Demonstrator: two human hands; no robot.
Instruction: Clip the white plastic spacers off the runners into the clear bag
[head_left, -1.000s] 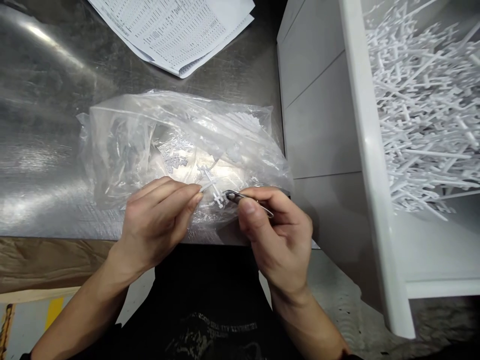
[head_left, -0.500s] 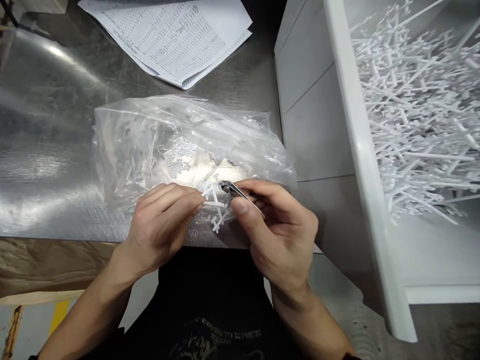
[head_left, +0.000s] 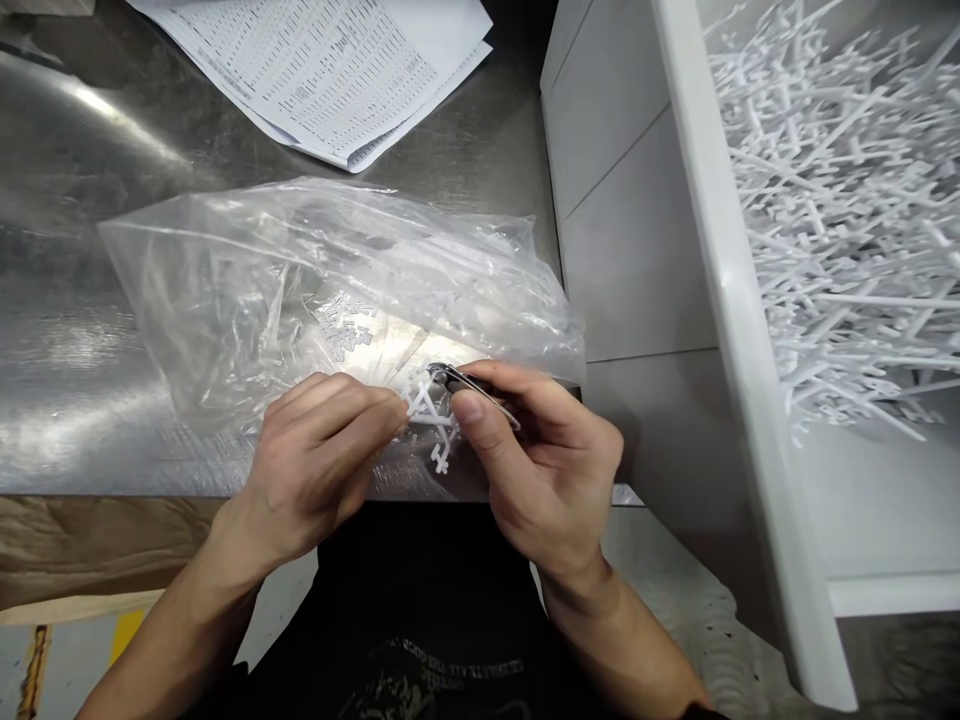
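Observation:
My left hand (head_left: 330, 450) is closed, its thumb and fingertips pinching a branched white plastic sprue (head_left: 430, 410). The sprue's short crossed arms stick out to the right of the fingertips, one branch hanging lower. In my right hand (head_left: 540, 450) are metal nail clippers (head_left: 472, 385), held between thumb and fingers. Their jaws point left and sit at the upper part of the sprue; whether they bite on it I cannot tell. Under both hands lies a clear plastic bag (head_left: 225, 270), with small flat grey-looking pieces (head_left: 346, 325) showing through or inside it.
Printed sheets (head_left: 322, 80) lie at the back of the metal table (head_left: 52, 300). To the right stands a white bin (head_left: 637, 220) holding a heap of white sprues (head_left: 855, 220). Brown paper or cloth (head_left: 97, 545) is below the table's front edge at left.
The sprue has turned a little in my left hand, and the clippers have shifted slightly left along with my right hand. The bag's left side now spreads farther left.

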